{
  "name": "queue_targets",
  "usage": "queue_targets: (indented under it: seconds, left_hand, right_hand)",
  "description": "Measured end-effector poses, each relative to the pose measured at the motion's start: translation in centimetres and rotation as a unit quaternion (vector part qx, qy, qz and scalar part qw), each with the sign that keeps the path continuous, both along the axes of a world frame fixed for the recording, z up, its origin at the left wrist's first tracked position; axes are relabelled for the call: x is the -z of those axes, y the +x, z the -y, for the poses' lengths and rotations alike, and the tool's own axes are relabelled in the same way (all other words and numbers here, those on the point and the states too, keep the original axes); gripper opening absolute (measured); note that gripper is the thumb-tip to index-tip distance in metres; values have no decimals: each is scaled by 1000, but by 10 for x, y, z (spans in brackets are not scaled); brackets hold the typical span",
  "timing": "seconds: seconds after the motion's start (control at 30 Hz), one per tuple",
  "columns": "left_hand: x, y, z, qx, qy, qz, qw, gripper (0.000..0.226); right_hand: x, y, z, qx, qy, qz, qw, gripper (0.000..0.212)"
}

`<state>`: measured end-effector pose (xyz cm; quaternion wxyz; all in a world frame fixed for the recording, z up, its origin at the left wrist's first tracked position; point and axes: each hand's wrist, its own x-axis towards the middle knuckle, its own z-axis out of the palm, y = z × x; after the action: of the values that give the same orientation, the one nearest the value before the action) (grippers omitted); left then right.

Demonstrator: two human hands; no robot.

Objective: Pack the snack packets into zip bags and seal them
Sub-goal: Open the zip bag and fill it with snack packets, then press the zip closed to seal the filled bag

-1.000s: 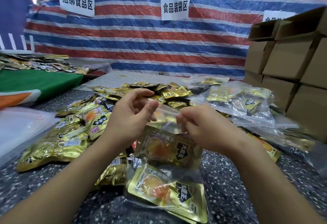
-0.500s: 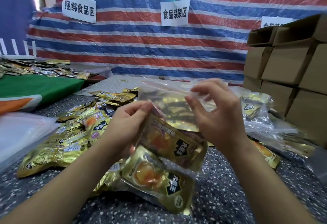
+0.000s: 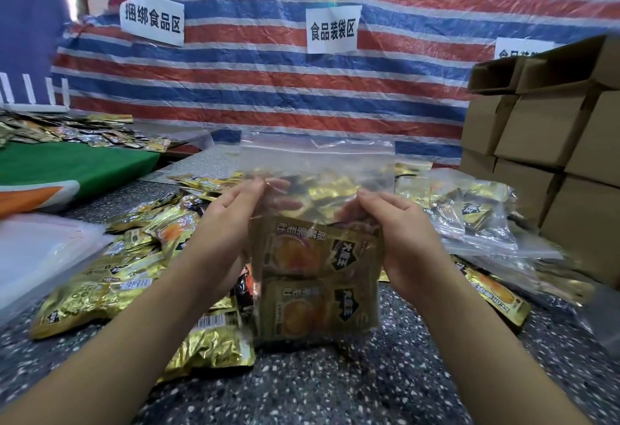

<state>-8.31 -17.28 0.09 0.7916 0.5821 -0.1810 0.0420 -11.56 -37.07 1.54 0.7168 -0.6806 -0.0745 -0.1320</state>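
Hands: left hand and right hand, one on each side edge of the zip bag; fingers curled onto the plastic at mid-height, pinching it from both sides.
Zip bag: clear, held upright and square to the camera above the tabletop, its bottom edge near or on the surface; the mouth strip runs level across the top.
Contents: two gold snack packets stacked one above the other in the lower half; upper half holds none.
Change: half a second ago the bag hung tilted, with the right hand up at the mouth and the left gripping lower on the packets; now it is straightened and both hands sit level.
Meaning: packets look settled to the bottom; the bag appears ready for closing. Whether the strip is already pressed shut cannot be told.
Loose stock: heap of gold packets on the tabletop to the left and behind.
Finished stock: filled clear bags lying to the right.
Surroundings: cardboard boxes stacked far right; striped tarpaulin behind, bearing paper signs.
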Motion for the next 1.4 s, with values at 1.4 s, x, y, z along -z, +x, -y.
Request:
queue_targets:
  seconds: [1.4]
  left_hand:
    - [-88,-13,66,11,107,198,974,44]
  right_hand:
    - [-119,-21,24,127,-544,156,814,42]
